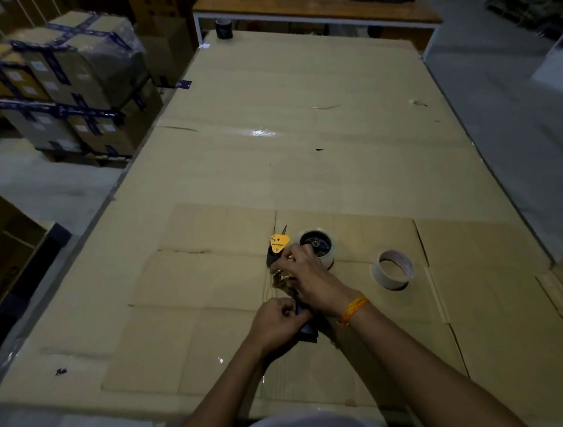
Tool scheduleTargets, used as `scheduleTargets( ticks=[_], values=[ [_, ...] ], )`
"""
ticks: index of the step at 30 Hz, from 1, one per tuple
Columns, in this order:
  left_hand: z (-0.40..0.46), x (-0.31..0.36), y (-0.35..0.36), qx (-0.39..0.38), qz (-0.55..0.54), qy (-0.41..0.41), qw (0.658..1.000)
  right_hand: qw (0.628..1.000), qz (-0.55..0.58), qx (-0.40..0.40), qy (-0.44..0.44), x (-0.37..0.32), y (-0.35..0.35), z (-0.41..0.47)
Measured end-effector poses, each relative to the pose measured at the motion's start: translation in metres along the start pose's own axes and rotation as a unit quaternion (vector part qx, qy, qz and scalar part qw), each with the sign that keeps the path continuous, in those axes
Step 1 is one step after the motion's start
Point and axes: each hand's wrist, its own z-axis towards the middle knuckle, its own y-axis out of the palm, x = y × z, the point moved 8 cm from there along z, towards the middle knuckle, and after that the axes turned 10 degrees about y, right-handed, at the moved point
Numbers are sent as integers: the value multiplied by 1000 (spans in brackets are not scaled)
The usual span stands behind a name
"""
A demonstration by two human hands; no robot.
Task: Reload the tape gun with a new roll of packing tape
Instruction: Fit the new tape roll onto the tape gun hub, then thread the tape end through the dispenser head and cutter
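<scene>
A black tape gun (pixel 277 247) with a yellow triangular plate lies on the cardboard-covered table (pixel 302 131). A clear roll of packing tape (pixel 325 255) sits on its black hub at the right of the plate. My left hand (pixel 276 320) grips the gun's black handle near me. My right hand (pixel 303 272) rests over the gun's middle, fingers pinched close to the roll and plate; what they pinch is hidden. An empty-looking tape core (pixel 393 269) stands on the table to the right, apart from both hands.
A dark tape roll (pixel 224 29) stands at the table's far left corner. Stacked taped cartons (pixel 65 87) sit left of the table. A wooden bench (pixel 316 8) stands beyond the far edge. Flattened cardboard sheets overlap under my hands.
</scene>
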Motion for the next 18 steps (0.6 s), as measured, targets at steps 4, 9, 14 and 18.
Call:
scheduleTargets(
  ticks=[4, 9, 14, 18],
  values=[
    [-22, 22, -7, 11, -61, 16, 998, 995, 6, 72, 65, 11, -11, -9],
    [-36, 29, -46, 188, -82, 44, 978, 941, 126, 29, 313, 37, 17, -43],
    [-25, 55, -84, 297, -23, 81, 951, 918, 189, -38, 347, 50, 38, -49],
    [11, 73, -85, 236, 119, 97, 959, 919, 186, -66, 341, 60, 33, -55]
  ],
)
